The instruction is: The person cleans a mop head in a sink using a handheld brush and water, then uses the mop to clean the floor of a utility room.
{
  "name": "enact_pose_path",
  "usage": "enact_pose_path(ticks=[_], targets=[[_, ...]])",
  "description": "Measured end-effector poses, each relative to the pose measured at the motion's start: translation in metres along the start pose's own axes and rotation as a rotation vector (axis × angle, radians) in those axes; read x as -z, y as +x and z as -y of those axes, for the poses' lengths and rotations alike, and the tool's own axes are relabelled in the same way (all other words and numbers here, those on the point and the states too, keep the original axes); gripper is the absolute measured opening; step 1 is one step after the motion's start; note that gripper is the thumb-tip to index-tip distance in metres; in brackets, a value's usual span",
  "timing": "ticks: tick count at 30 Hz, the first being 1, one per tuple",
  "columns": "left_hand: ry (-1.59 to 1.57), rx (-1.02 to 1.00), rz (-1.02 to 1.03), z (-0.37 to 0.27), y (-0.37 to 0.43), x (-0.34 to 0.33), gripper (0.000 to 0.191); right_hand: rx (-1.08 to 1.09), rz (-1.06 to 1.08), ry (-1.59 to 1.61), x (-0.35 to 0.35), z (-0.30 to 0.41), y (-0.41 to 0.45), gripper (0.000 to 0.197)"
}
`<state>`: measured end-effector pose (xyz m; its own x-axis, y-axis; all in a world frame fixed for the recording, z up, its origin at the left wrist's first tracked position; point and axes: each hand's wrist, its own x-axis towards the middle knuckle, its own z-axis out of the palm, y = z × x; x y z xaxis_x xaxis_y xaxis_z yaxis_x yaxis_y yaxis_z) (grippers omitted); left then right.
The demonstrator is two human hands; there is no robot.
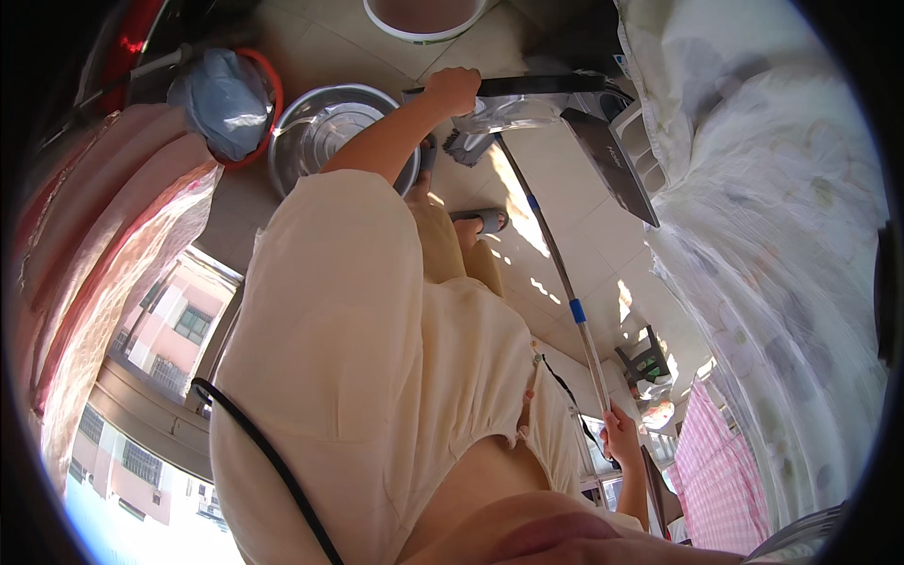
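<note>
My left hand (452, 92) is closed over the outer edge of the open washing machine door (540, 86), which has a black rim and a clear bowl-shaped glass. Beside the door, the detergent drawer (613, 166) is pulled out, its dark front marked Haier and its grey compartments showing. My right hand (619, 432) grips the upper part of a metal mop pole (558, 265) with blue bands. The pole slants down to the floor, where a grey mop head (466, 146) lies partly under the door.
A steel basin (289, 141) stands near my left arm, beside a red tub (272, 78) with a blue plastic bag (226, 106). A white-rimmed bucket (426, 35) is farther off. Pale floral fabric (777, 212) hangs at right, pink fabric (134, 191) at left. My slippered foot (484, 220) is on the tiles.
</note>
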<state>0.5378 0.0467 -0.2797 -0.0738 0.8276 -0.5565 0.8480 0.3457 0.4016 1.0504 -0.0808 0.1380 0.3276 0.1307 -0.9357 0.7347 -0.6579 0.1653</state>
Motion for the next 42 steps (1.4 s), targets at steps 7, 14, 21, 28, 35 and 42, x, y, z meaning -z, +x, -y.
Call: enact_pose_path(ticks=[7, 14, 21, 28, 35, 42], targets=[[-0.297, -0.145, 0.014, -0.108, -0.07, -0.14, 0.028, 0.165, -0.163, -0.426, -0.037, -0.048, -0.022, 0.05], [-0.397, -0.052, 0.12, -0.233, -0.071, -0.209, 0.063, 0.222, -0.221, -0.54, -0.094, -0.056, -0.038, 0.05], [-0.343, 0.124, -0.038, -0.216, -0.132, -0.236, 0.082, 0.282, -0.132, -0.455, -0.109, -0.08, 0.001, 0.05], [-1.696, 0.89, 0.847, -0.213, -0.221, -0.261, 0.05, 0.347, -0.067, -0.286, -0.109, -0.06, 0.026, 0.05], [-1.815, 0.547, 0.659, -0.183, -0.105, -0.203, 0.023, 0.335, 0.032, 0.114, -0.116, 0.06, 0.04, 0.049], [-1.564, 0.471, 0.454, -0.131, 0.053, -0.132, 0.015, 0.294, 0.11, 0.58, -0.165, 0.205, 0.072, 0.051]])
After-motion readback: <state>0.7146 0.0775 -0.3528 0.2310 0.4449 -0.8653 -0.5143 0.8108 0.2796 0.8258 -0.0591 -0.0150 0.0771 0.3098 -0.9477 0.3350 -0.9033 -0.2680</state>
